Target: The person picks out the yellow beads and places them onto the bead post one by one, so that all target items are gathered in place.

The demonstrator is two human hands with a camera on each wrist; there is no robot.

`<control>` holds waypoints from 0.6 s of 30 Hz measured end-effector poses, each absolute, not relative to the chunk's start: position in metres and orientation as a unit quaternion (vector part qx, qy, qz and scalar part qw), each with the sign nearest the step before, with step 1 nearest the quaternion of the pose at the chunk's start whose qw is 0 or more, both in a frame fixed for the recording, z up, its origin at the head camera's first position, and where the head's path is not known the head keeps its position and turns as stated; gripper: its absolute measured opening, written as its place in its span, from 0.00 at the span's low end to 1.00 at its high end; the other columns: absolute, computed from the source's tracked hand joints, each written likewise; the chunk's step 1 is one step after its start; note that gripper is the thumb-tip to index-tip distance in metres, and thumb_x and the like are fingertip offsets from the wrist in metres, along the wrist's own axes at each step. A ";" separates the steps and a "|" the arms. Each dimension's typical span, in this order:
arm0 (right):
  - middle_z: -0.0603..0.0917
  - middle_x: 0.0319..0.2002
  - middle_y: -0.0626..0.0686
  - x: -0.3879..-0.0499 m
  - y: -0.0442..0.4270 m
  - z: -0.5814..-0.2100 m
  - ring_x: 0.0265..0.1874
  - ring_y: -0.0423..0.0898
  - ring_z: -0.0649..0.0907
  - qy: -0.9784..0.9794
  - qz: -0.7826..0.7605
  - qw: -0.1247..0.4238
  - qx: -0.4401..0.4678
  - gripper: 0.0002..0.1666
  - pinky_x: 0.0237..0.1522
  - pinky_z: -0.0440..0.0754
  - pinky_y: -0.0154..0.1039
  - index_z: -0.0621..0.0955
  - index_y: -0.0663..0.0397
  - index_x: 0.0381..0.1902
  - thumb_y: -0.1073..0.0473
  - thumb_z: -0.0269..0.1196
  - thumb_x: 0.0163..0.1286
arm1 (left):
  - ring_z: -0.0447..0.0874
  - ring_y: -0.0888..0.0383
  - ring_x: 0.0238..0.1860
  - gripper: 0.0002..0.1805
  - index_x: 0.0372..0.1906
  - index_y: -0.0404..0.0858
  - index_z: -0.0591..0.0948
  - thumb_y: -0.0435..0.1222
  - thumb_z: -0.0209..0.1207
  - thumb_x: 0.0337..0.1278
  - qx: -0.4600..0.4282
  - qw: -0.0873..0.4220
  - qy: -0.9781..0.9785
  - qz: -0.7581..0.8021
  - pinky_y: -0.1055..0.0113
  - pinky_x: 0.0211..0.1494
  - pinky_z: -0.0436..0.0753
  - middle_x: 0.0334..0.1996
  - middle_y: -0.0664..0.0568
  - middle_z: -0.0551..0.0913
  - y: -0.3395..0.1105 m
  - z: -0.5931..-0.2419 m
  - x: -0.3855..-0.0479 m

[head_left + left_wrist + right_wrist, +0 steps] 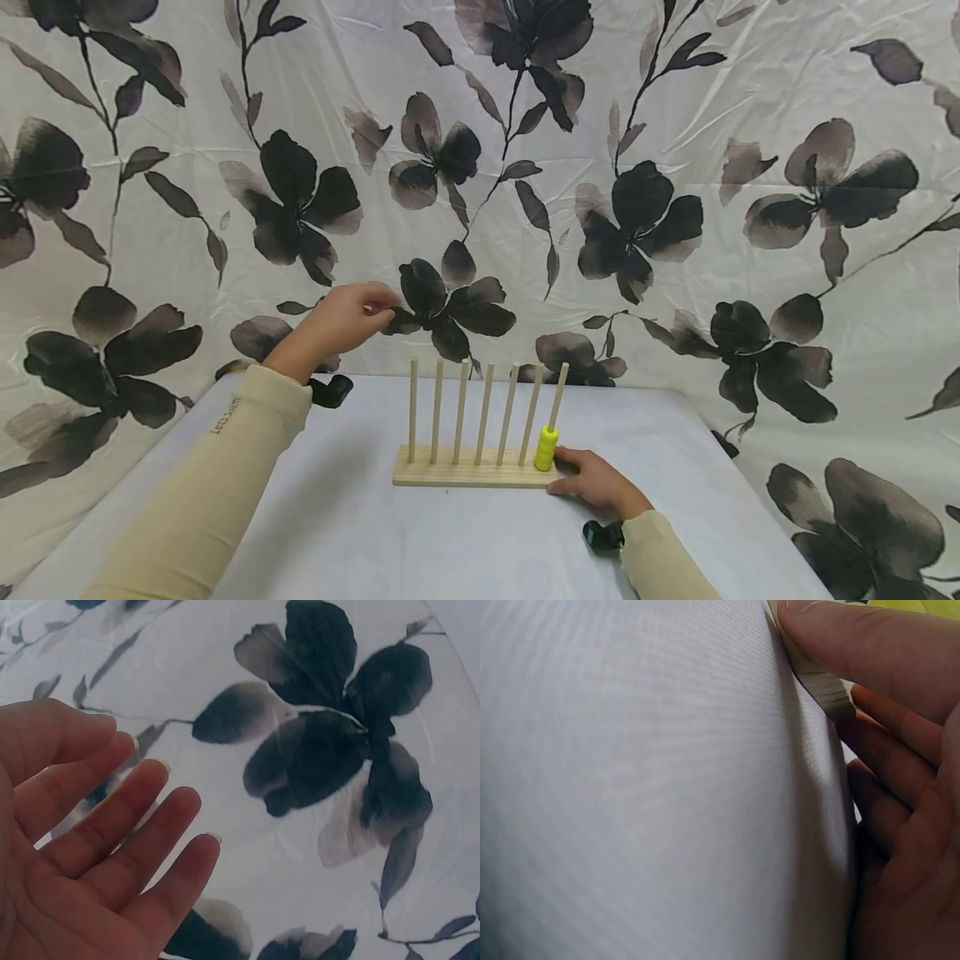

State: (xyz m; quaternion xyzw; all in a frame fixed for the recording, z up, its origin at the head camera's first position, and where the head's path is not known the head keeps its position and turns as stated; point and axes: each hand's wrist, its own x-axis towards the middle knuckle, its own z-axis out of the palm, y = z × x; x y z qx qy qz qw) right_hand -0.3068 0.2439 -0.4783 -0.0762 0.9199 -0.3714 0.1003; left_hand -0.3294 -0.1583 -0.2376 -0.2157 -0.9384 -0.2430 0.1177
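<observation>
A wooden base [472, 475] with several upright pegs stands on the white table. Yellow beads [547, 448] are stacked on its rightmost peg. The right hand [596, 481] grips the right end of the base between thumb and fingers; the right wrist view shows this hand [907, 750] close up at the base's edge [826, 691]. Raised above the table, left of the pegs, the left hand [341, 317] holds nothing. In the left wrist view the left hand [112, 832] has its fingers spread and relaxed, with nothing in the palm.
The white table [360, 533] carries the wooden base near its back edge. Behind it hangs a white cloth [525, 250] printed with dark flowers. Each wrist wears a small black device, the left one [332, 391] near the table's back edge.
</observation>
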 end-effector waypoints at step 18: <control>0.68 0.70 0.57 -0.309 0.245 -0.480 0.72 0.61 0.63 0.922 -0.367 0.104 -0.070 0.48 0.70 0.58 0.65 0.70 0.50 0.69 0.43 0.73 0.53 | 0.77 0.39 0.54 0.21 0.61 0.34 0.77 0.40 0.50 0.68 -0.157 0.087 -0.961 -0.212 0.43 0.54 0.80 0.55 0.35 0.79 -0.217 -0.261 -0.318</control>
